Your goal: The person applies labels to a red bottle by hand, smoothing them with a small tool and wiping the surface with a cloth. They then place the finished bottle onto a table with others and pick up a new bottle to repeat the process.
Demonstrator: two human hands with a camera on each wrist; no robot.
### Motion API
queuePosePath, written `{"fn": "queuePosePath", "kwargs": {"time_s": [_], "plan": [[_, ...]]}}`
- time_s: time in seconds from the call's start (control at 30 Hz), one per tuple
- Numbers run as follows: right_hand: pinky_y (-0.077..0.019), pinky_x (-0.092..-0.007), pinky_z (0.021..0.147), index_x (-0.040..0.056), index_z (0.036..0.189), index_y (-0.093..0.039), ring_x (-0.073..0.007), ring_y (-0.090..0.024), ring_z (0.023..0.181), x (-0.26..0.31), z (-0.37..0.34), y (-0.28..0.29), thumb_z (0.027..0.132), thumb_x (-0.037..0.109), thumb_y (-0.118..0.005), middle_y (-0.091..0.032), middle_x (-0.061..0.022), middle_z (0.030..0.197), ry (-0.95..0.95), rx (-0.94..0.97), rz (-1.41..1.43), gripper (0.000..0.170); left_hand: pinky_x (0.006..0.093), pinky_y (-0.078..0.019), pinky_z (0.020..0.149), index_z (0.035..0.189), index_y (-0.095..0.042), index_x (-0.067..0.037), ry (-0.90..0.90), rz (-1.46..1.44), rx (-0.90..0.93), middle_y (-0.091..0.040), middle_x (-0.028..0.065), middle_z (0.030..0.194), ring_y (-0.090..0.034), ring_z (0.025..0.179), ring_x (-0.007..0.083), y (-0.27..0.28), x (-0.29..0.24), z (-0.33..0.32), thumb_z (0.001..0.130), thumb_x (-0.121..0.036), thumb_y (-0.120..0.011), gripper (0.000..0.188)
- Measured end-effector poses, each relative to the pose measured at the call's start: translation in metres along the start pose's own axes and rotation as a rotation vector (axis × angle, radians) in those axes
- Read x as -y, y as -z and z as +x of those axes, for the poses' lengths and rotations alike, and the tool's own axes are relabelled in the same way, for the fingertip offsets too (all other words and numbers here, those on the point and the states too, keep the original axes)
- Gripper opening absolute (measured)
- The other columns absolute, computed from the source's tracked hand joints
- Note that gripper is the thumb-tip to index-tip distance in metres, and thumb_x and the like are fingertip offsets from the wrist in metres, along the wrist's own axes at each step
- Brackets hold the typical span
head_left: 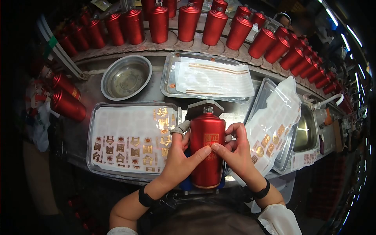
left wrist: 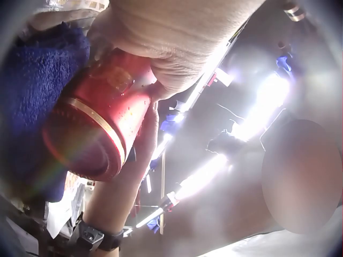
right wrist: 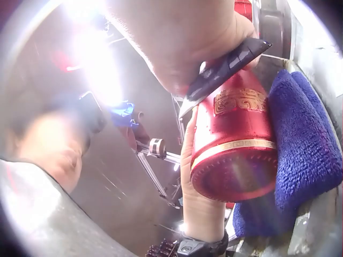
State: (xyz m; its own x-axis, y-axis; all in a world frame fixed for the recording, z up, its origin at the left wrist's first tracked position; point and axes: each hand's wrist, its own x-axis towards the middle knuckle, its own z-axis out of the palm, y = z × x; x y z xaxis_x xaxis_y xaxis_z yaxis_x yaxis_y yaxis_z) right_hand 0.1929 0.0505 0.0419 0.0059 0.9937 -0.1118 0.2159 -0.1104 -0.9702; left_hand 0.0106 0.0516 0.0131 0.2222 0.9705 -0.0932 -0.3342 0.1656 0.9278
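A red bottle (head_left: 207, 166) with gold characters on its front leans toward me, over a folded blue towel (right wrist: 308, 139). My left hand (head_left: 182, 154) holds its left side, fingers behind and thumb on the front by the gold lettering. A grey covering wraps a left fingertip. My right hand (head_left: 237, 152) is at the other side, its thumb pressing the same lettering and its fingers curled. A dark flat scraper (right wrist: 228, 72) sits in that right hand in the right wrist view. A gold band (right wrist: 236, 145) rings the bottle near its base.
A tray (head_left: 91, 156) with a sheet of gold stickers lies left. Another sticker sheet (head_left: 270, 117) lies on a right tray. Behind are a metal bowl (head_left: 147, 80) and a tray of white strips (head_left: 215, 78). Red bottles (head_left: 158, 25) line the conveyor; a sink (head_left: 307, 135) stands right.
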Motion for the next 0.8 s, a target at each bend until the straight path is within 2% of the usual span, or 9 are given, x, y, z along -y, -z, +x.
{"fn": "queuePosePath", "kwargs": {"time_s": [0.17, 0.2, 0.3, 0.4, 0.5, 0.8], "plan": [[-0.0373, -0.0182, 0.050, 0.0055, 0.108, -0.042, -0.0007, -0.044, 0.057, -0.003, -0.002, 0.001, 0.082, 0.027, -0.081, -0.052, -0.0012, 0.085, 0.006, -0.001, 0.019, 0.052, 0.0355, -0.0421, 0.107, 0.133, -0.032, 0.007, -0.047, 0.050, -0.038, -0.050, 0.0241, 0.133, -0.052, 0.126, 0.0234, 0.001, 0.007, -0.001, 0.088, -0.021, -0.077, 0.070], [-0.0378, -0.0180, 0.051, 0.0056, 0.108, -0.043, -0.0008, -0.044, 0.059, -0.008, -0.001, 0.002, 0.083, 0.028, -0.081, -0.051, 0.0001, 0.083, 0.027, -0.009, -0.004, 0.051, 0.0356, -0.0419, 0.107, 0.141, -0.027, 0.007, -0.011, 0.019, -0.034, -0.049, 0.0243, 0.134, -0.051, 0.126, 0.0238, 0.001, 0.005, -0.001, 0.088, -0.020, -0.077, 0.077], [-0.0387, -0.0183, 0.051, 0.0062, 0.107, -0.043, -0.0009, -0.045, 0.059, -0.002, -0.001, 0.003, 0.085, 0.027, -0.080, -0.051, 0.0002, 0.082, 0.025, 0.016, 0.016, 0.048, 0.0324, -0.0498, 0.096, 0.130, -0.035, 0.007, 0.026, -0.020, -0.069, -0.056, 0.0218, 0.126, -0.058, 0.116, 0.0212, 0.000, 0.008, 0.001, 0.090, -0.020, -0.076, 0.063], [-0.0393, -0.0186, 0.050, 0.0060, 0.107, -0.043, -0.0013, -0.046, 0.059, -0.003, 0.000, 0.003, 0.085, 0.025, -0.080, -0.051, -0.0007, 0.084, 0.040, 0.018, 0.007, 0.047, 0.0307, -0.0528, 0.090, 0.119, -0.039, 0.005, 0.006, 0.069, -0.100, -0.060, 0.0209, 0.120, -0.062, 0.109, 0.0190, 0.003, 0.019, 0.003, 0.090, -0.020, -0.075, 0.052], [-0.0403, -0.0187, 0.049, 0.0055, 0.107, -0.043, -0.0018, -0.048, 0.058, -0.005, 0.000, 0.002, 0.085, 0.025, -0.080, -0.051, -0.0008, 0.085, 0.059, 0.004, -0.003, 0.047, 0.0305, -0.0535, 0.089, 0.115, -0.040, 0.005, -0.031, -0.040, -0.106, -0.061, 0.0189, 0.115, -0.062, 0.106, 0.0176, -0.007, 0.007, 0.000, 0.090, -0.021, -0.076, 0.051], [-0.0407, -0.0202, 0.049, 0.0052, 0.103, -0.044, -0.0029, -0.049, 0.058, -0.009, 0.002, 0.001, 0.086, 0.024, -0.079, -0.052, -0.0012, 0.084, 0.073, -0.016, 0.022, 0.043, 0.0305, -0.0533, 0.090, 0.131, -0.036, 0.006, 0.024, 0.018, -0.097, -0.061, 0.0192, 0.121, -0.062, 0.109, 0.0182, -0.001, 0.015, 0.000, 0.090, -0.019, -0.074, 0.062]]}}
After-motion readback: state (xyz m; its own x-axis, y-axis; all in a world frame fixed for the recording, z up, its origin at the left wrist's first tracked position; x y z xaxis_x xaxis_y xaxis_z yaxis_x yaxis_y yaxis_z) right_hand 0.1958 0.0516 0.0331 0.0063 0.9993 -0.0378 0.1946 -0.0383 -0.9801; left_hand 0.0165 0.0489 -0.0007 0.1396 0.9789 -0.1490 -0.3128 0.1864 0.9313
